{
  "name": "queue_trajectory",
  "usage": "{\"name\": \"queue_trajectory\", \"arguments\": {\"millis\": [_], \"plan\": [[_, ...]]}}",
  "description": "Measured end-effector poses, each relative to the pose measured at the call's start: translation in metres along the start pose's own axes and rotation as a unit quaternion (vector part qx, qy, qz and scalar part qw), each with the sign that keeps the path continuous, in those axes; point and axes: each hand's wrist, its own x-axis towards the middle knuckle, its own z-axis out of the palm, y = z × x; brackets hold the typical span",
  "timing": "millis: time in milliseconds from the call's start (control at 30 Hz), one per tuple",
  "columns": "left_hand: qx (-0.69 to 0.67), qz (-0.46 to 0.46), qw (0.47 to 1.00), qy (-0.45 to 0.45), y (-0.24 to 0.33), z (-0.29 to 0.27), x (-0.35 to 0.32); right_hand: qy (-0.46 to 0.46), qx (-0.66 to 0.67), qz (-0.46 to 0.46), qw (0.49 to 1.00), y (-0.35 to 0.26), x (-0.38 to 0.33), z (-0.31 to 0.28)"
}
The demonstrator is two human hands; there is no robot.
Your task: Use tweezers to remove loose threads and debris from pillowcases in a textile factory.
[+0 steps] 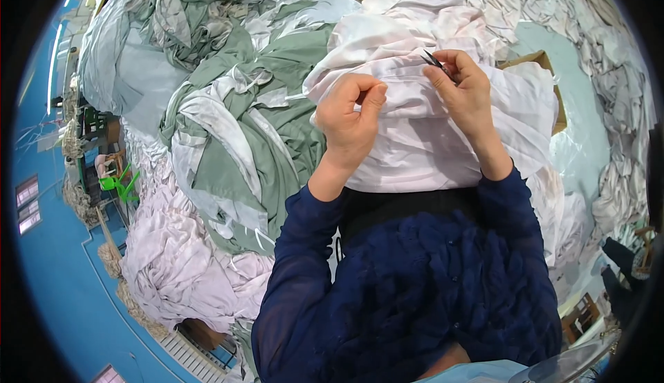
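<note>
A pale pink-white cloth (pixel 429 141) lies bunched over my lap. My left hand (pixel 349 116) pinches a fold of this cloth between thumb and fingers. My right hand (pixel 460 89) holds small dark thread snips (pixel 432 59), their blades pointing up-left and touching the cloth near its upper fold. Both forearms come up from dark blue sleeves.
A heap of green and white fabric (pixel 242 141) lies to my left, with pale pink fabric (pixel 180 258) below it. More whitish cloth (pixel 609 106) is piled at the right. A brown cardboard box edge (pixel 546 61) shows behind the cloth. A blue floor (pixel 55 279) runs along the far left.
</note>
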Motion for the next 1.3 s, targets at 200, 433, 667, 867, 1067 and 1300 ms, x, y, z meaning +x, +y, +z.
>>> {"name": "queue_trajectory", "arguments": {"millis": [200,433,667,867,1067,1300], "plan": [[0.083,0.016,0.994,-0.067,0.004,0.011,0.017,-0.074,0.054,0.101,0.991,0.012,-0.001,0.007],[0.164,0.006,0.985,-0.058,-0.017,0.018,0.009,-0.062,0.049,0.033,0.996,0.034,0.009,0.027],[0.182,0.016,0.982,-0.051,-0.02,0.021,0.012,-0.05,0.062,0.014,0.997,0.043,0.012,0.02],[0.145,0.005,0.988,-0.051,-0.014,0.022,0.014,-0.067,0.072,0.052,0.994,0.011,0.009,0.007],[0.114,0.06,0.989,-0.076,-0.009,0.037,0.025,-0.11,0.115,0.046,0.986,0.005,0.012,0.004],[0.109,0.027,0.992,-0.066,-0.013,0.039,0.026,-0.1,0.067,-0.013,0.993,0.002,0.013,0.004]]}}
